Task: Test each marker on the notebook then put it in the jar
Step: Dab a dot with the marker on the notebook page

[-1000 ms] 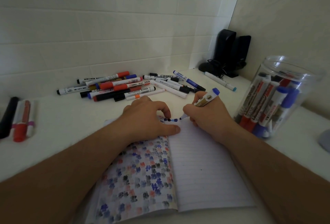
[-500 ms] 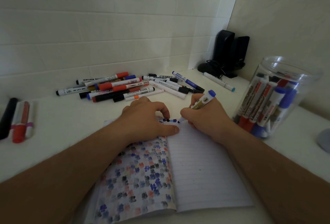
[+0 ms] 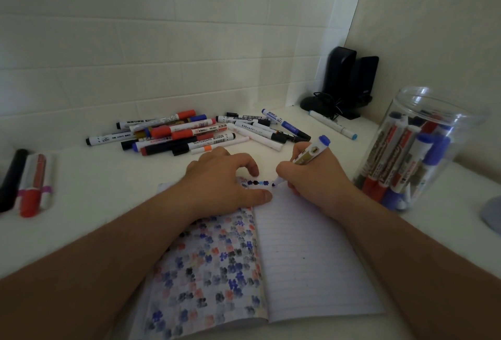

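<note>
At the far left of the white table [image 3: 95, 185] lies a small cluster of markers [image 3: 29, 185]: one black, and what look like three more in red, silver and white, though the wide-angle edge blurs them. Further back, against the tiled wall, sprawls the loose pile of markers [image 3: 189, 133], roughly twenty in black, red, blue and white; they overlap too much for a sure count.

One open notebook [image 3: 311, 258] lies in front. Its left page is covered with blue, black and red test blots, and its right page is lined and nearly bare. The left hand [image 3: 225, 185] rests on the top of the left page, fingers bent and thumb stretched along the fold, pressing the paper flat. The right hand [image 3: 317, 179] pinches one blue marker [image 3: 311, 151] in a writing grip, its tip touching the paper at the end of a short row of blots near the top edge, its blue end pointing up and away.

One white marker with a light blue cap [image 3: 333, 124] lies apart, in front of two black speakers [image 3: 349, 79] in the corner. At the right stands one clear jar [image 3: 461, 112], holding about ten markers upright.
</note>
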